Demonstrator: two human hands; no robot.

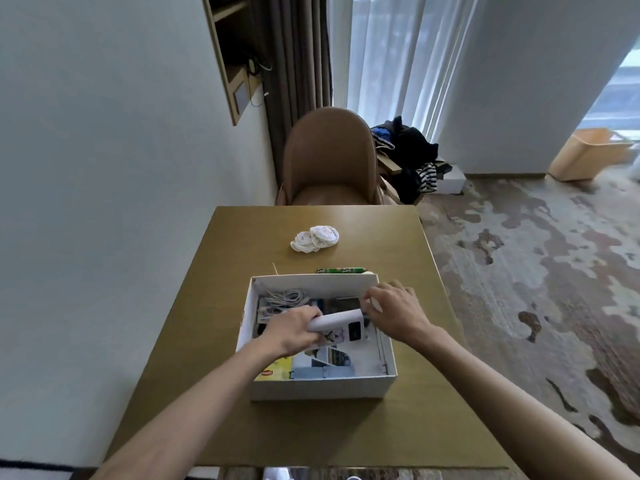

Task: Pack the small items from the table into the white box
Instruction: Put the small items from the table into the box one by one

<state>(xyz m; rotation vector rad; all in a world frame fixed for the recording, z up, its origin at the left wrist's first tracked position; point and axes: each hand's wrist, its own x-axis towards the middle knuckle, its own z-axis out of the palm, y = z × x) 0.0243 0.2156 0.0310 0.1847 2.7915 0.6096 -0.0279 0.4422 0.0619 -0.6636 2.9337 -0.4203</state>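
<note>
The white box sits open on the wooden table, and everything else is placed from it. Both hands are inside or over it. The left hand reaches in from the box's near-left side and is closed around one end of a white rectangular device with a dark panel and a cartoon sticker (it may be a power bank, though the picture is too soft to be sure). The right hand is over the box's far-right corner, fingers curled down at the device's other end; whether it truly grips the device or only touches it cannot be told from here.

In the box's far-left corner lies a coil of pale cables. Along its near wall lie a yellow packet and some printed cards. A dark flat item lies beyond the device, toward the far wall.

Just behind the box's far wall, on the table, a green wrapped stick lies flat, and a thin wooden stick lies off the far-left corner. Farther beyond the box, a bundle of small white cloths rests on the table. Past the table's far edge stands a brown chair.
</note>
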